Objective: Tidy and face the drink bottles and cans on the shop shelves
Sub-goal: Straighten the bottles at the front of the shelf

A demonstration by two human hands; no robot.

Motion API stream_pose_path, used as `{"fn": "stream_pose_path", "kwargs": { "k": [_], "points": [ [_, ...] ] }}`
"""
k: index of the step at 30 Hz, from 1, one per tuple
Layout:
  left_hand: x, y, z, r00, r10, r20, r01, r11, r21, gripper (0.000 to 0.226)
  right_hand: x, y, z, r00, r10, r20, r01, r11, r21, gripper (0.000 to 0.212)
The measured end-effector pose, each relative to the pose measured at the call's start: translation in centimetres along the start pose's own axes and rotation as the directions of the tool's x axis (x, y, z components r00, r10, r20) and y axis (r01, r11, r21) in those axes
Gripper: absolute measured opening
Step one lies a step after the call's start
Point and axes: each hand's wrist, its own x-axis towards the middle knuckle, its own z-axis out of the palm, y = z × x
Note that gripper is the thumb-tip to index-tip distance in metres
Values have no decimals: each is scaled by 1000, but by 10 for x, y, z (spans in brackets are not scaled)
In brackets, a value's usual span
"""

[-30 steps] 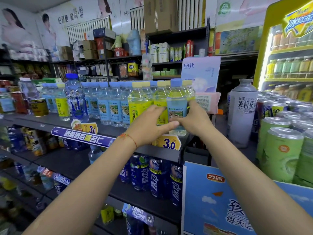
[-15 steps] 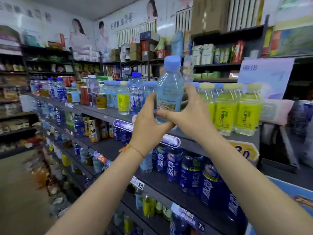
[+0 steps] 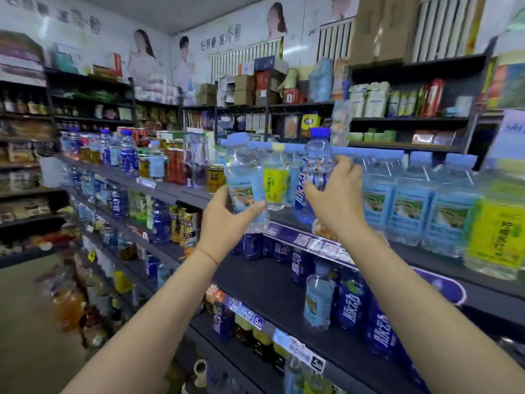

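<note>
Clear bottle (image 3: 246, 191), blue label, left hand (image 3: 227, 223)

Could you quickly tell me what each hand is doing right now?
Left hand: grips the light-blue-labelled bottle.
Right hand: grips the dark-blue-capped bottle.

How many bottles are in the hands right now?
2. The left hand holds a light-blue-label bottle lifted in front of the shelf; the right hand grips a dark-blue-label bottle at the shelf's front edge.

Bare forearms, no sleeves; thin red string bracelet (image 3: 208, 256) on left wrist
</note>
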Motion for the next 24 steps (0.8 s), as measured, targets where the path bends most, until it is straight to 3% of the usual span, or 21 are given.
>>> {"fn": "stream_pose_path", "kwargs": {
  "k": [2,4,6,9,11,15,17,21,24],
  "points": [
    [23,-24,-14,1000,-7,18,7,1000,5,45,7,-4,21,990,-44,-133,27,992,-123,60],
    [47,-48,-21,999,-28,39,27,999,33,47,9,-12,43,960,-184,-209,150,974,-168,48],
    [72,-71,-23,997,-55,57,52,997,64,49,12,-18,66,952,-291,-96,269,944,-190,31],
    [105,-94,-21,993,-72,95,63,994,87,46,15,-21,103,947,-245,209,294,923,-248,27],
    [123,-105,-17,988,-84,127,72,992,101,47,20,-19,123,959,-152,238,221,927,-303,39],
    [152,-122,-5,973,-117,201,91,987,135,43,37,-20,148,988,16,152,38,938,-344,72],
    [161,-130,1,965,-135,225,108,986,128,53,47,-20,158,994,64,92,-30,943,-332,83],
    [171,-138,8,948,-168,272,133,981,143,72,64,-20,170,987,147,-64,-157,972,-176,79],
    [174,-144,5,935,-176,308,132,978,160,81,76,-16,175,959,283,-32,-285,954,-98,73]
  ]
}}
